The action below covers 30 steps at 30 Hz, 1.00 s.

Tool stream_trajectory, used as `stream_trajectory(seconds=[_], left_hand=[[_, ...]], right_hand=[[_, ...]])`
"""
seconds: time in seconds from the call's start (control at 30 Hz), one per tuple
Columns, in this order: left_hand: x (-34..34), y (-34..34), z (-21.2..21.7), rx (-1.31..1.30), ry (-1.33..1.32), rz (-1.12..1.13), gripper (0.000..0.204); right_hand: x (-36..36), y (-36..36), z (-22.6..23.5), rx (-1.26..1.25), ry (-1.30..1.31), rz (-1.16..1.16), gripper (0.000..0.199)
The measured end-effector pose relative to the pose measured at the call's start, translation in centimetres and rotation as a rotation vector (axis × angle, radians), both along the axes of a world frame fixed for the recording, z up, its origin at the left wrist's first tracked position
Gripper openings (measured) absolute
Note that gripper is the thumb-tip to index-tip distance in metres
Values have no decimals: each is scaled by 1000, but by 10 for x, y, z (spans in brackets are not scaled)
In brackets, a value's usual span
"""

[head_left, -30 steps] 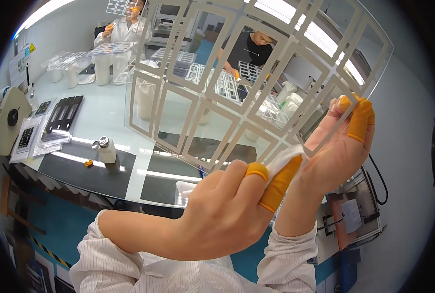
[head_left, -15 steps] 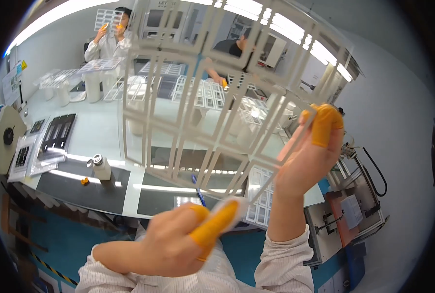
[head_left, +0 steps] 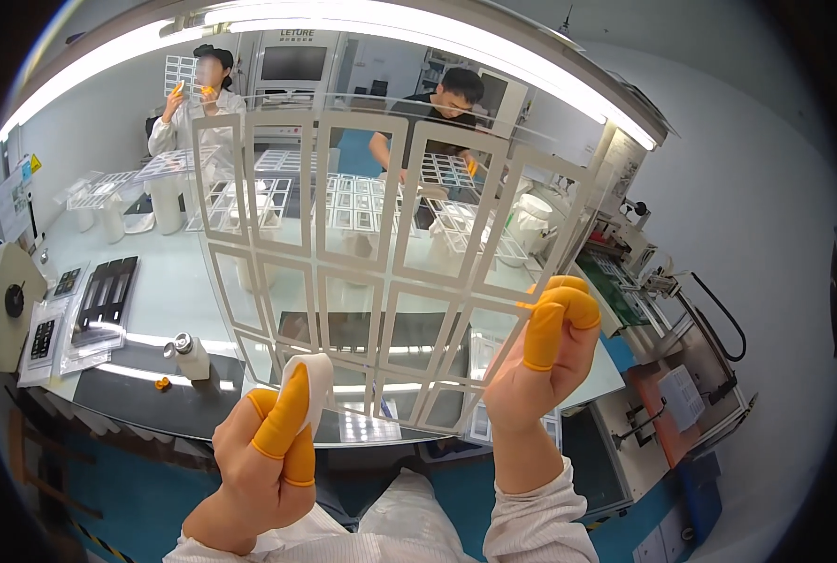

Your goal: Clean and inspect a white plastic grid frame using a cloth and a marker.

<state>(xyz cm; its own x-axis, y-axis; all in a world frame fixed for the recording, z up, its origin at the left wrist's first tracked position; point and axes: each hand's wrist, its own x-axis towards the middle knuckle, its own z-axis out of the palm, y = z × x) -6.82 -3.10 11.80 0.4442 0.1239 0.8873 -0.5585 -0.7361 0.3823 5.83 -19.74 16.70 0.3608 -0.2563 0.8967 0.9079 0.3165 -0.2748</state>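
A large clear sheet printed with rows of white rectangular frames point(head_left: 353, 266) stands raised and spread before me. My right hand point(head_left: 542, 366), with orange finger cots on its fingers, pinches the sheet's right edge. My left hand point(head_left: 266, 460) also wears orange finger cots and is closed on a folded white wiping cloth point(head_left: 322, 383). The cloth wraps over the fingertip at the sheet's lower left corner; whether it presses on the sheet I cannot tell.
A white bottle with a metal top point(head_left: 190, 357) stands left, an orange finger cot point(head_left: 162, 384) beside it. Black sheets point(head_left: 108, 291) lie farther left. Framed sheets rest on white tubs point(head_left: 167, 206) behind. Two co-workers work across the table; one holds a framed sheet point(head_left: 180, 73). A machine point(head_left: 667, 357) stands right.
The sheet has swung from a steep tilt to nearly level and sits lower. My right hand moved down and slightly left with it. My left hand moved left, still holding the cloth.
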Motion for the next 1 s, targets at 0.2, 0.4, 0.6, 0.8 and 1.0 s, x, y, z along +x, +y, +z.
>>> stream_trajectory(seconds=[0.2,0.4,0.6,0.8,1.0], left_hand=[[-3,-5,4,15,-37,72,43],[6,-17,38,263,-90,95,41],[14,-32,69,425,-125,163,34],[30,-41,86,359,-152,191,31],[53,-18,110,581,-410,278,41]], right_hand=[[-4,-6,-2,-47,-30,-52,16],[-7,-4,3,-26,-34,-81,14],[-16,-2,8,-93,-39,-43,16],[-21,4,11,-33,13,-88,16],[-25,-8,8,-133,7,-80,18]])
